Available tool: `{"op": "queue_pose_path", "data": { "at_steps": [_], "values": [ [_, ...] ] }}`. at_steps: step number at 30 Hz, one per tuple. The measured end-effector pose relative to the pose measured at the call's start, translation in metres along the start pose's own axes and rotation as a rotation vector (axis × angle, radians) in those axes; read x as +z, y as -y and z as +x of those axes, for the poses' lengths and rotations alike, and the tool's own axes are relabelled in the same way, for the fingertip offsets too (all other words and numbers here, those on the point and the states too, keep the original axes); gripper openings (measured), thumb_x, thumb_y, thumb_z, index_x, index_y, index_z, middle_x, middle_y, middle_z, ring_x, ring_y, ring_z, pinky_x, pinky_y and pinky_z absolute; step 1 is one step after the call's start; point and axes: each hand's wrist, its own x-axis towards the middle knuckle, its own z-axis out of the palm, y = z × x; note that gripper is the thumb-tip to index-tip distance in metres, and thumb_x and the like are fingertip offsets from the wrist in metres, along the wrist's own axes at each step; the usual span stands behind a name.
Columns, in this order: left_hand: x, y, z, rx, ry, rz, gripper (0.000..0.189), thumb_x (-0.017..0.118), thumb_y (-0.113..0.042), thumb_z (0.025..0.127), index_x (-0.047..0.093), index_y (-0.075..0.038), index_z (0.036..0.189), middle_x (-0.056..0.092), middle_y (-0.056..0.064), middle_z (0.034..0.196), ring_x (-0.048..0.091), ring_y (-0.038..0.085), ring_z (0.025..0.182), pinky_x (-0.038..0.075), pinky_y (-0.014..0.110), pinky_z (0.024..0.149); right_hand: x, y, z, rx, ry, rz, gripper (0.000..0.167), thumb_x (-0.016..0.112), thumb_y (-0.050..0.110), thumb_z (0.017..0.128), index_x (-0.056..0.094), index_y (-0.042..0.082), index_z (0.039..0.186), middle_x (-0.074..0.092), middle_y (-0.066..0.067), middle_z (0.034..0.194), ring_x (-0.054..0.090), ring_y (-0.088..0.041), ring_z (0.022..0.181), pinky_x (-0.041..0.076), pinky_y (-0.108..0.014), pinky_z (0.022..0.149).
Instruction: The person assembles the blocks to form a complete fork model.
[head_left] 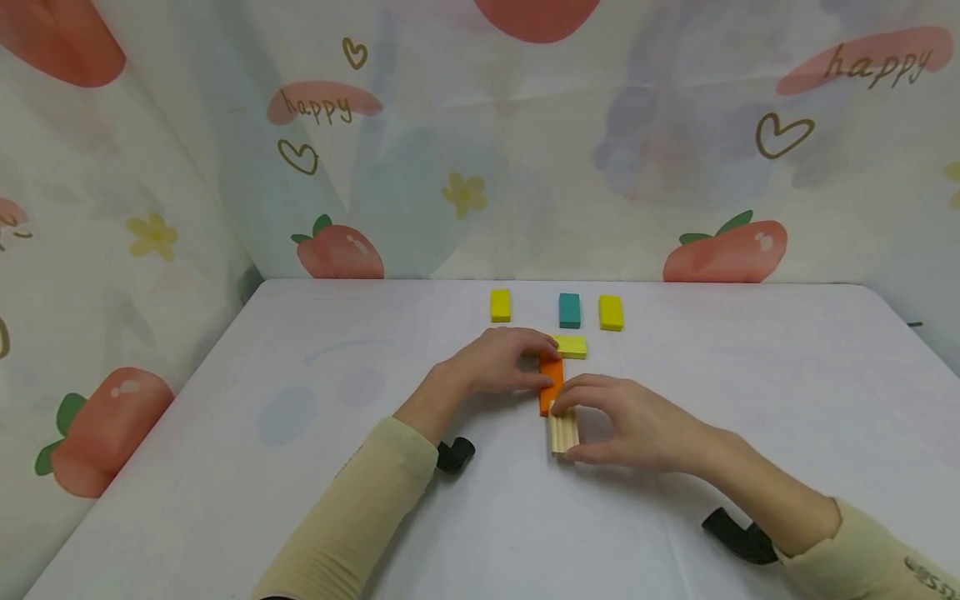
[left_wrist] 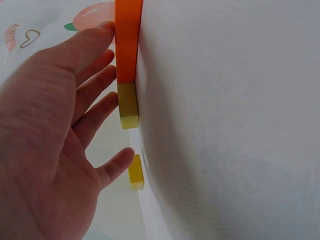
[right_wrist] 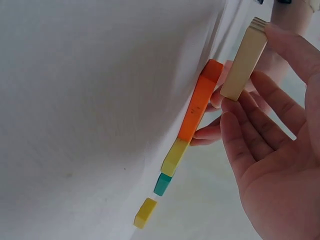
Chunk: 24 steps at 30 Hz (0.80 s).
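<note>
In the head view my right hand pinches a pale wooden block with a grooved top, thumb at its near end and fingertips at its far end. The right wrist view shows this block held a little off the table, apart from the orange block. My left hand is over the orange block, its thumb and fingertips touching that block's upper side and the fingers only slightly bent. A yellow-green block lies crosswise against the far end of the orange one, partly covered by left fingertips.
Farther back on the white table lie a yellow block, a teal block and another yellow block. A patterned cloth hangs behind the table's back edge. Black camera mounts stick out beneath both wrists.
</note>
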Motion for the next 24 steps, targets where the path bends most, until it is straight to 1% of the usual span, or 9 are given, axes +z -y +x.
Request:
{"op": "queue_pose_path", "data": {
  "at_steps": [4, 7, 12, 17, 21, 24],
  "values": [
    [0.000, -0.001, 0.000, -0.006, 0.001, -0.002, 0.041, 0.073, -0.034, 0.094, 0.068, -0.019, 0.132, 0.059, -0.008, 0.139, 0.048, 0.011, 0.132, 0.033, 0.027, 0.112, 0.004, 0.001, 0.000, 0.023, 0.024, 0.008, 0.037, 0.084, 0.033, 0.085, 0.070, 0.023, 0.117, 0.061, 0.009, 0.127, 0.056, -0.016, 0.119, 0.046, -0.048, 0.103],
    [-0.001, -0.002, -0.001, -0.008, 0.003, 0.000, 0.041, 0.073, -0.034, 0.094, 0.068, -0.019, 0.132, 0.059, -0.007, 0.139, 0.048, 0.011, 0.132, 0.033, 0.027, 0.112, 0.007, 0.002, 0.000, 0.022, 0.026, -0.004, 0.037, 0.084, 0.033, 0.084, 0.069, 0.024, 0.116, 0.061, 0.011, 0.126, 0.056, -0.013, 0.117, 0.046, -0.046, 0.103],
    [-0.001, -0.003, -0.001, -0.011, 0.005, 0.003, 0.042, 0.073, -0.034, 0.094, 0.067, -0.018, 0.133, 0.059, -0.007, 0.139, 0.048, 0.012, 0.132, 0.033, 0.027, 0.113, 0.009, 0.003, -0.001, 0.021, 0.030, -0.016, 0.037, 0.084, 0.033, 0.084, 0.069, 0.024, 0.116, 0.061, 0.012, 0.125, 0.056, -0.014, 0.116, 0.047, -0.046, 0.102],
    [-0.001, -0.003, -0.001, -0.012, 0.006, 0.002, 0.042, 0.074, -0.033, 0.094, 0.068, -0.018, 0.133, 0.059, -0.007, 0.138, 0.048, 0.011, 0.132, 0.033, 0.027, 0.113, 0.009, 0.005, 0.000, 0.025, 0.041, -0.009, 0.037, 0.085, 0.030, 0.083, 0.070, 0.023, 0.116, 0.062, 0.011, 0.125, 0.057, -0.014, 0.116, 0.047, -0.046, 0.103],
    [-0.001, -0.003, -0.001, -0.016, 0.007, -0.002, 0.041, 0.073, -0.033, 0.094, 0.067, -0.019, 0.133, 0.059, -0.007, 0.138, 0.048, 0.011, 0.132, 0.033, 0.028, 0.113, 0.010, 0.005, -0.001, 0.007, 0.037, -0.017, 0.035, 0.084, 0.032, 0.084, 0.070, 0.022, 0.115, 0.062, 0.009, 0.124, 0.057, -0.016, 0.115, 0.048, -0.047, 0.101],
    [-0.001, -0.004, -0.002, -0.017, 0.007, -0.001, 0.041, 0.073, -0.033, 0.094, 0.067, -0.019, 0.133, 0.059, -0.007, 0.139, 0.048, 0.012, 0.132, 0.033, 0.028, 0.113, 0.011, 0.004, -0.002, -0.003, 0.030, -0.029, 0.035, 0.084, 0.032, 0.084, 0.069, 0.022, 0.114, 0.062, 0.011, 0.123, 0.058, -0.014, 0.114, 0.048, -0.045, 0.101]
  ]
}}
